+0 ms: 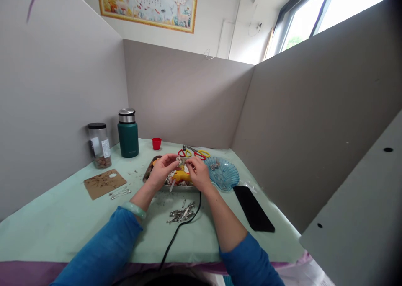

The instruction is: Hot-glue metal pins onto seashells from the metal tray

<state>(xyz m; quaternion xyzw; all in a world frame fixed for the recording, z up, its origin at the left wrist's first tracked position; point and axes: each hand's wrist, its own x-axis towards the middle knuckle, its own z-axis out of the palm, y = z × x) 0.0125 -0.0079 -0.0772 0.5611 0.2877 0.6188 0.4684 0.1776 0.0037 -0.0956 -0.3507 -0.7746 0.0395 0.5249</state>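
My left hand (166,168) is closed in a pinch on a small whitish piece (179,160), too small to name. Close beside it, my right hand (197,171) also has its fingertips pressed together; what they hold is too small to make out. Both hands are above a metal tray (185,189). In the tray lies a yellow glue gun (181,176) with a clear glue stick (172,186) showing, among small mixed pieces. A black cord (179,226) runs from the tray's right side towards the front edge. Nearer me lies a pile of small metal clips (182,214).
A blue shell-shaped dish (224,177) and a black phone (253,209) lie at right. Scissors (201,153) and a red cup (156,143) are behind. At left stand a green bottle (128,137) and a jar (99,145), near brown cardboard (102,184) and safety pins (120,193).
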